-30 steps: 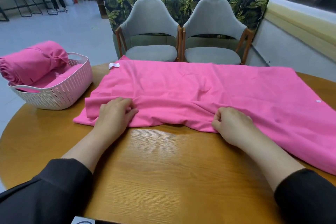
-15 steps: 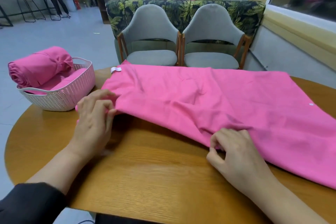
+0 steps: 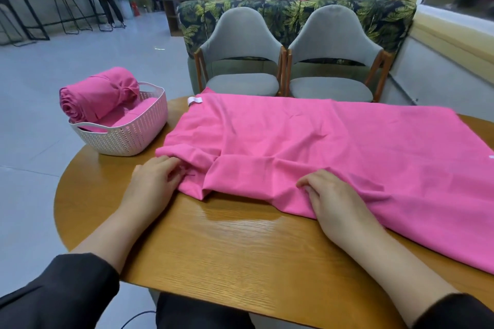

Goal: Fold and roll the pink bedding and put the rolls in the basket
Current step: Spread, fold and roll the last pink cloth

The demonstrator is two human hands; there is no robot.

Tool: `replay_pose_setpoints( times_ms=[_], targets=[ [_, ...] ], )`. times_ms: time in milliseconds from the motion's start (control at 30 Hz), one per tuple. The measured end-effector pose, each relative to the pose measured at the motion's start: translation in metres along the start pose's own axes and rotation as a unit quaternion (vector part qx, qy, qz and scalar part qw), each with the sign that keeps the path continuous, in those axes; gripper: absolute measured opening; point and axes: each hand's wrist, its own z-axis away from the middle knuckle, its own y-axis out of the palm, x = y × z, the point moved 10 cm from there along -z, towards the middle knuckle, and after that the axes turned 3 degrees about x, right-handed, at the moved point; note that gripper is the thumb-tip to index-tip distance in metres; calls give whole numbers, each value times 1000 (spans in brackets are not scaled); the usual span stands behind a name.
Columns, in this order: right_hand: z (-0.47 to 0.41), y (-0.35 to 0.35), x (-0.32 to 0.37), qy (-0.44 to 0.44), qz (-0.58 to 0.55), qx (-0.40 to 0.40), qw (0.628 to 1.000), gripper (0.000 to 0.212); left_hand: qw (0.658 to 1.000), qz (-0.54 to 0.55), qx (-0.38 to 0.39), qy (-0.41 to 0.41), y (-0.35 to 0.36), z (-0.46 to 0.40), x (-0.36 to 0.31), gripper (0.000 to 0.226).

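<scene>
The pink bedding (image 3: 334, 147) lies spread across the round wooden table (image 3: 240, 243), its near-left edge turned over into a loose fold. My left hand (image 3: 153, 183) is at the cloth's left corner, its fingertips pinching the folded edge. My right hand (image 3: 335, 201) lies on top of the near edge, fingers bent and gripping a small ridge of fabric. A white lattice basket (image 3: 125, 139) stands at the table's left edge. It holds one finished pink roll (image 3: 93, 96), which leans out over the rim, and more pink cloth beneath.
Two grey chairs (image 3: 242, 61) stand behind the table, in front of a leaf-patterned sofa back (image 3: 294, 16). A person sits beyond it, facing away. A white label (image 3: 194, 100) is on the cloth's far-left corner. Bare wood lies between me and the cloth.
Both hands lifted the near edge, carried it forward and laid it down as a fold. My view has tilted up and shifted left.
</scene>
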Motion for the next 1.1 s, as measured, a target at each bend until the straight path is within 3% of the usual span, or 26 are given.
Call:
replay_pose_setpoints(
  times_ms=[167,300,367,533,700,767,867,1100],
  targets=[
    [-21,19,-7,104,74,100,987,10,996,-28,38,-82,12,-10,16,17],
    [-28,28,-11,141,106,153,972,9,993,-76,44,-82,15,-12,12,16],
    [-28,31,-9,142,134,160,968,13,996,-48,17,-71,10,-10,12,12],
    [-12,20,-1,133,79,101,983,19,987,133,-64,-63,-18,4,23,9],
    [6,6,6,100,38,26,994,17,972,208,-89,-69,-33,11,32,14],
    [11,6,8,82,20,9,996,15,967,220,-106,-68,-41,15,30,21],
    [21,-1,17,21,8,-32,999,11,963,233,-125,-44,-54,26,29,7],
    [47,-10,41,-87,101,-69,989,13,984,135,-97,69,-70,44,25,48]
  ],
)
